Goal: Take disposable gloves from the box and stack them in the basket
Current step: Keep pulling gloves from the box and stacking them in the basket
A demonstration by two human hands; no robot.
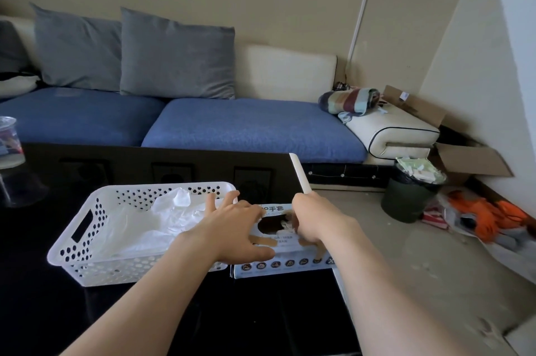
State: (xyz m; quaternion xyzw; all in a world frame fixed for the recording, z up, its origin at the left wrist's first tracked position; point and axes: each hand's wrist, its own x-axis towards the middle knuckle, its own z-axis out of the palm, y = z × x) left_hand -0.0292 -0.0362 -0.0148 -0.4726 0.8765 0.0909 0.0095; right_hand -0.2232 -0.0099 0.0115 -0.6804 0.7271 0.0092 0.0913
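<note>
A white perforated basket stands on the black table and holds a loose pile of clear disposable gloves. Right beside it lies the pale blue glove box with a dark oval opening on top. My left hand lies spread with straight fingers across the basket's right rim and the box's left end. My right hand is curled at the opening, its fingertips pinching the white glove that sticks out of it.
The glossy black table ends just right of the box at a white edge strip. A clear plastic cup stands far left. Behind is a blue sofa; a bin and clutter sit on the floor right.
</note>
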